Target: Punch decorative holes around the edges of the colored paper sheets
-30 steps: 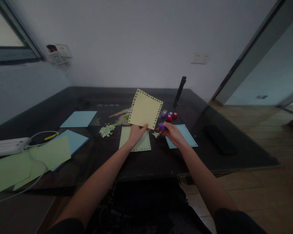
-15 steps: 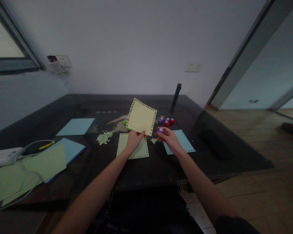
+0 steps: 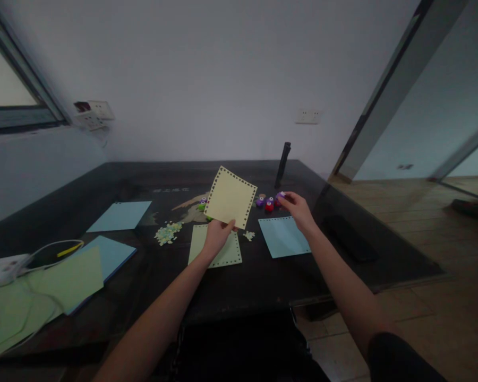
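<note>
My left hand (image 3: 219,236) pinches the lower edge of a pale yellow paper sheet (image 3: 231,196), tilted up, with small holes along its edges. Below it lies a light green sheet (image 3: 231,255) with holes along its edges, partly covered by my hand. My right hand (image 3: 298,210) has its fingertips closed on a purple craft punch (image 3: 280,196) with an eye on top, above the other punches. A red punch (image 3: 269,206) and a purple punch (image 3: 260,202) stand just left of it. Under my right wrist is a light blue sheet (image 3: 282,239) with punched edges.
Paper bits lie in a pile (image 3: 168,232) and a smaller heap (image 3: 249,235). Green punches (image 3: 202,205) sit behind the yellow sheet. A black upright object (image 3: 282,164) stands at the back; blue and green paper (image 3: 79,276) and a cable lie left; a dark flat object (image 3: 350,239) lies right.
My right hand has moved right and away from me, carrying the purple craft punch from beside the yellow sheet to the group of punches. My left hand still holds the yellow sheet.
</note>
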A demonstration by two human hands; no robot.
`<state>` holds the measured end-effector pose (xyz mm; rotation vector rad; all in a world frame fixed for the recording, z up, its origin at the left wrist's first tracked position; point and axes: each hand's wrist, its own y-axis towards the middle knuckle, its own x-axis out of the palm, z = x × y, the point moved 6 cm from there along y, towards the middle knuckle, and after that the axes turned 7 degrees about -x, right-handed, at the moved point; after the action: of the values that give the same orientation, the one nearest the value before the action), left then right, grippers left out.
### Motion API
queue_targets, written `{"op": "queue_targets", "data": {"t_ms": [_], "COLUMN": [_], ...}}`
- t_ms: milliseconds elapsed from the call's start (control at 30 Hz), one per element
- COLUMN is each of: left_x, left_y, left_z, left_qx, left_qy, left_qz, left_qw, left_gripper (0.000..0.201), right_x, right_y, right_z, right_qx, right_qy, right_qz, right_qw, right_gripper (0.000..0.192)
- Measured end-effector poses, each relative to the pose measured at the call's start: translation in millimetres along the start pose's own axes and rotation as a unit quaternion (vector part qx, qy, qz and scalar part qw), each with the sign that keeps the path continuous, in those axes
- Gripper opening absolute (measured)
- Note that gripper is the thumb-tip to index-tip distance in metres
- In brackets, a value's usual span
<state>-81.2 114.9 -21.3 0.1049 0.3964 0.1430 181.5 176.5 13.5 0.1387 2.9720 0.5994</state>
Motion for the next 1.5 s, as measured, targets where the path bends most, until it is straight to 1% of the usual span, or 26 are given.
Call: {"op": "queue_targets", "data": {"t_ms": [100, 200, 267, 333, 433, 600, 833, 1000, 1200, 1367, 1500], "left_x": [0.0, -0.8, -0.8, -0.3, 1.1, 0.1, 0.5, 1.8, 4.4, 4.5, 4.2], "left_y": [-1, -2, -3, -2, -1, -1, -3, -2, -1, 0, -1], "left_z": [0, 3, 4, 3, 2, 3, 7, 5, 1, -1, 0], "left_qx": [0.003, 0.011, 0.015, 0.016, 0.023, 0.025, 0.027, 0.03, 0.029, 0.038, 0.042], "left_qy": [-0.004, 0.001, 0.003, -0.004, -0.02, -0.004, -0.003, -0.011, -0.018, 0.004, 0.021], "left_qz": [-0.004, -0.003, -0.002, -0.003, -0.01, -0.005, -0.011, -0.015, -0.029, -0.031, -0.033], "left_qw": [1.0, 1.0, 1.0, 1.0, 0.999, 1.0, 1.0, 0.999, 0.999, 0.999, 0.998], "left_gripper": [0.024, 0.026, 0.026, 0.026, 0.028, 0.031, 0.03, 0.027, 0.026, 0.03, 0.031], "right_x": [-28, -47, -52, -52, -51, -49, -45, -45, -45, -43, -45], "right_y": [21, 30, 30, 29, 27, 30, 31, 32, 34, 31, 30], "right_z": [24, 45, 57, 66, 74, 80, 83, 88, 92, 90, 84], "right_qx": [0.007, 0.013, 0.023, 0.031, 0.033, 0.028, 0.01, 0.002, 0.001, 0.007, 0.005], "right_qy": [-0.11, -0.264, -0.338, -0.396, -0.451, -0.472, -0.483, -0.489, -0.501, -0.496, -0.494], "right_qz": [0.036, 0.06, 0.053, 0.032, 0.005, -0.011, -0.025, -0.026, -0.041, -0.034, -0.02], "right_qw": [0.993, 0.963, 0.939, 0.917, 0.892, 0.881, 0.875, 0.872, 0.865, 0.867, 0.869], "right_gripper": [0.037, 0.033, 0.031, 0.03, 0.03, 0.029, 0.031, 0.034, 0.036, 0.037, 0.043]}}
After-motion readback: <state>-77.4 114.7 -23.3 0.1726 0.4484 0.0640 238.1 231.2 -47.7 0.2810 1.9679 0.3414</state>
